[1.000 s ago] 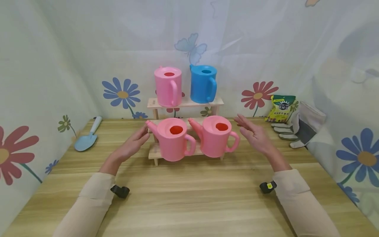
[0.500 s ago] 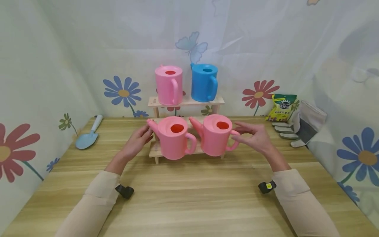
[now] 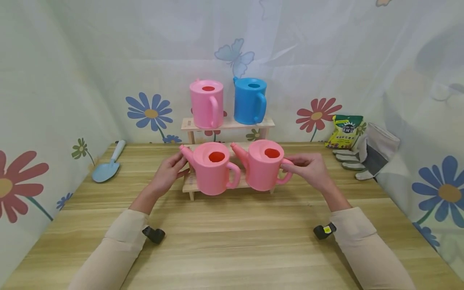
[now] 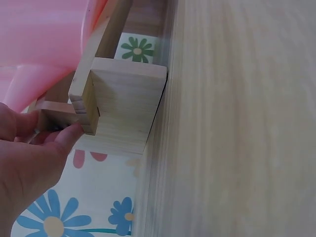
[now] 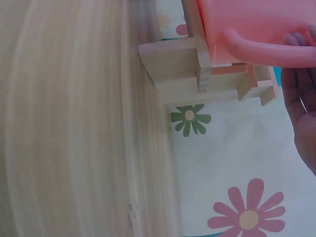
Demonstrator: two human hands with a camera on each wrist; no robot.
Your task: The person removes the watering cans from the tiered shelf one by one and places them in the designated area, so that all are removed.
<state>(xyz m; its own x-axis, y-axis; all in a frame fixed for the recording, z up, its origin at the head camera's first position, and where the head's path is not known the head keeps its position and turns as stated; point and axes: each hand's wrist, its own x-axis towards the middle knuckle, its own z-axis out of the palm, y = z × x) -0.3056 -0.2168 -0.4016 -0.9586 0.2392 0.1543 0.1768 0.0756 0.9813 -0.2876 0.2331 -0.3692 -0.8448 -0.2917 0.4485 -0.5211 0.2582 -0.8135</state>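
Two salmon-pink watering cans stand side by side on the low step of a wooden stand (image 3: 190, 183), spouts to the left. My right hand (image 3: 312, 171) holds the handle of the right pink watering can (image 3: 262, 173); in the right wrist view fingertips show inside the handle loop (image 5: 266, 53). At the stand's left end, my left hand (image 3: 167, 175) is bent-fingered beside the spout tip of the left pink watering can (image 3: 212, 177). In the left wrist view one fingertip touches a plank end (image 4: 88, 116); I cannot tell whether the fingers pinch the spout or the stand.
On the top step stand a lighter pink watering can (image 3: 206, 106) and a blue watering can (image 3: 249, 104). A light-blue trowel (image 3: 106, 171) lies at left on the wooden table (image 3: 235, 241). Grey-white gloves (image 3: 373, 157) and a green-yellow packet (image 3: 343, 133) are at right.
My right hand has moved left from beside the right pink can to its handle, and its fingers have closed there. My left hand has shifted slightly right, against the stand's end.
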